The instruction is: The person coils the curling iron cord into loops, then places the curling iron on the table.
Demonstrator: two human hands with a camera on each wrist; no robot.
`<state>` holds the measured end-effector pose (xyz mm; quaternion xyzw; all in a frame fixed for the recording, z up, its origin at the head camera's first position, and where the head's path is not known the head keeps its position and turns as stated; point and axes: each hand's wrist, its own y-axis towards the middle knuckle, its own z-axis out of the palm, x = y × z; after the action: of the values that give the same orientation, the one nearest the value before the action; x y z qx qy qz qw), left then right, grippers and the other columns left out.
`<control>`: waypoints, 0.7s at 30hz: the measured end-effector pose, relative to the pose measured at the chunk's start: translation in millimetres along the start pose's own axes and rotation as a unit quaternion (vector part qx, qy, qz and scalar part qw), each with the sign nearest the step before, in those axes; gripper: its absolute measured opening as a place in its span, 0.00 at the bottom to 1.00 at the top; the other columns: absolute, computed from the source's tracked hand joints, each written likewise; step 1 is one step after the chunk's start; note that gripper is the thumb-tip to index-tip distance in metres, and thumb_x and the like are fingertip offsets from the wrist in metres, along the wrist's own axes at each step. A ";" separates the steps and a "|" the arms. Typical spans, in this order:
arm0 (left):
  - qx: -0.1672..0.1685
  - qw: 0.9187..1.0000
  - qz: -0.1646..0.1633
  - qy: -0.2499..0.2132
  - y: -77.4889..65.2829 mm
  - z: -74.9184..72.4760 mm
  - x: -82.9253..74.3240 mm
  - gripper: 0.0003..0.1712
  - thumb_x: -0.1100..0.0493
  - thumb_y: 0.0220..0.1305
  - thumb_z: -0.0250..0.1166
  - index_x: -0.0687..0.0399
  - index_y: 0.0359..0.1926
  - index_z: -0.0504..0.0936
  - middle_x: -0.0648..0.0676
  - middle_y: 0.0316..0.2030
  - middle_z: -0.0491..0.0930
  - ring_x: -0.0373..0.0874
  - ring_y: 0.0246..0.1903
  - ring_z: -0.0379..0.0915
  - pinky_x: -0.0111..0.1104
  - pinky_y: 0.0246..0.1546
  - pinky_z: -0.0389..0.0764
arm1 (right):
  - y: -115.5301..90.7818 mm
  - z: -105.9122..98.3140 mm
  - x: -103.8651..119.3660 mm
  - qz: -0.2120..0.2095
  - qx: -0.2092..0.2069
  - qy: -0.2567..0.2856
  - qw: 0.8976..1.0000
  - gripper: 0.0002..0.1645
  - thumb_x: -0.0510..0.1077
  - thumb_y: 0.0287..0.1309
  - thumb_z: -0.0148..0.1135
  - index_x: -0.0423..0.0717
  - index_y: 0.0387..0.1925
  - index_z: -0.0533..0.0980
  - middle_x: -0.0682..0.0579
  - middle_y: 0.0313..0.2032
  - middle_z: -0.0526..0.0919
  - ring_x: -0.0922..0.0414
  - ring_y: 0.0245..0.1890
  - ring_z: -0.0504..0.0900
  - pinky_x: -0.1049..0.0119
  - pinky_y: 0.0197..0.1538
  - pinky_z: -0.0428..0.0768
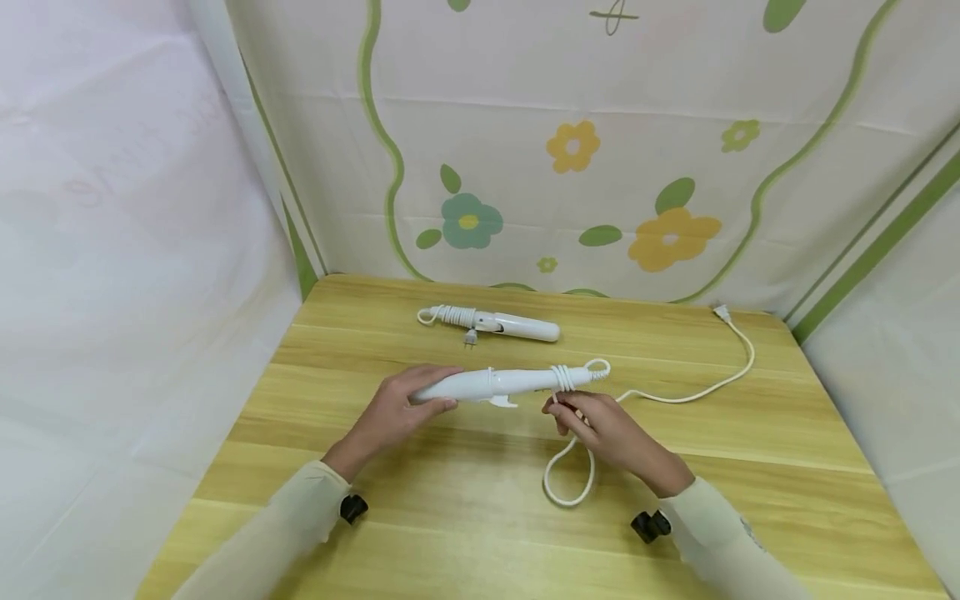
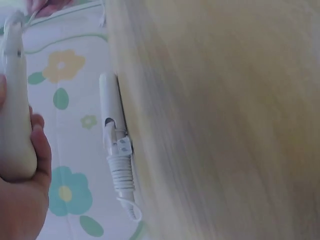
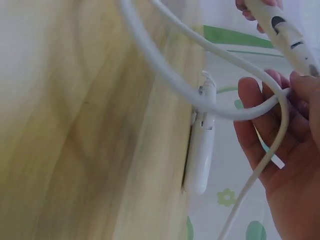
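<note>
A white curling iron [image 1: 525, 381] is held level above the wooden table, its small lever facing down. My left hand [image 1: 393, 408] grips its thick left end, fingers over the top and thumb below. Several turns of white cord [image 1: 562, 377] circle the narrower right end. Just under those turns, my right hand [image 1: 607, 427] pinches the cord between thumb and fingertips. In the right wrist view the pinched cord [image 3: 170, 77] bends into a loop in front of the palm. The rest trails right across the table to its plug [image 1: 722, 312].
Behind the hands lies a second white curling iron [image 1: 525, 326], its cord [image 1: 456, 316] wound round the handle and its plug [image 1: 470, 337] in front. A floral cloth [image 1: 510, 150] hangs along the table's [image 1: 465, 517] back edge, with pale cloth on both sides.
</note>
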<state>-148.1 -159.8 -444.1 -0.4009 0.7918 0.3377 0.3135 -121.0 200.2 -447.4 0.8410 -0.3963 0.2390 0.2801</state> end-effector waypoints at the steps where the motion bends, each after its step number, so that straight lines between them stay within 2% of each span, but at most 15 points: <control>1: -0.010 1.000 0.005 0.012 0.6 1.8 0.0 0.28 0.54 0.70 0.77 0.46 0.69 0.85 0.54 0.64 0.87 0.53 0.60 0.85 0.49 0.55 0.86 | -0.2 -0.2 0.8 0.003 -0.004 -0.003 1.000 0.10 0.39 0.82 0.58 0.53 0.43 0.83 0.64 0.26 0.79 0.69 0.26 0.74 0.69 0.34 0.78; 3: -0.031 0.999 0.023 0.034 1.7 5.4 -1.3 0.28 0.56 0.68 0.78 0.47 0.68 0.86 0.55 0.62 0.88 0.53 0.59 0.85 0.50 0.55 0.87 | -0.4 -1.8 2.7 0.011 -0.012 -0.004 1.000 0.10 0.39 0.82 0.59 0.52 0.42 0.82 0.62 0.26 0.80 0.70 0.25 0.74 0.69 0.32 0.78; 6: -0.057 0.995 0.044 0.066 3.7 7.3 -3.9 0.29 0.56 0.68 0.78 0.47 0.69 0.86 0.57 0.61 0.88 0.55 0.59 0.85 0.52 0.55 0.87 | -1.6 -4.2 5.0 0.028 -0.030 -0.022 0.999 0.07 0.40 0.81 0.62 0.51 0.41 0.83 0.62 0.27 0.82 0.71 0.28 0.78 0.70 0.33 0.81; 9: -0.093 0.992 0.031 0.074 6.0 3.5 -4.9 0.29 0.56 0.69 0.78 0.46 0.69 0.85 0.58 0.62 0.87 0.57 0.60 0.84 0.54 0.55 0.87 | -3.0 -6.2 7.7 0.044 -0.050 -0.057 0.996 0.06 0.41 0.78 0.65 0.49 0.40 0.84 0.62 0.31 0.86 0.69 0.32 0.84 0.70 0.35 0.85; 13: -0.140 0.988 0.003 0.071 7.0 -5.3 -1.1 0.30 0.59 0.67 0.79 0.46 0.69 0.86 0.60 0.61 0.87 0.59 0.58 0.84 0.56 0.53 0.86 | -3.0 -8.4 10.4 0.045 -0.067 -0.094 0.992 0.07 0.42 0.76 0.67 0.53 0.37 0.84 0.62 0.31 0.88 0.69 0.31 0.85 0.71 0.35 0.86; 18: -0.141 0.986 0.022 0.092 7.4 -9.3 2.7 0.30 0.61 0.65 0.80 0.52 0.68 0.86 0.62 0.60 0.87 0.62 0.57 0.84 0.59 0.51 0.86 | -2.2 -9.0 9.2 0.026 -0.081 -0.094 0.992 0.07 0.39 0.77 0.66 0.53 0.40 0.84 0.63 0.32 0.87 0.68 0.32 0.83 0.69 0.36 0.83; 21: -0.136 0.984 0.029 0.108 8.0 -9.1 2.1 0.30 0.60 0.65 0.80 0.52 0.67 0.86 0.62 0.59 0.87 0.62 0.57 0.84 0.58 0.51 0.86 | -1.5 -9.5 5.7 -0.021 -0.110 -0.105 0.988 0.07 0.34 0.75 0.66 0.49 0.43 0.84 0.60 0.33 0.87 0.65 0.34 0.85 0.64 0.37 0.85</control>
<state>-157.9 -164.2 -438.2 -0.4507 0.7788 0.4064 0.1586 -118.3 204.3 -437.4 0.8338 -0.4294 0.0983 0.3329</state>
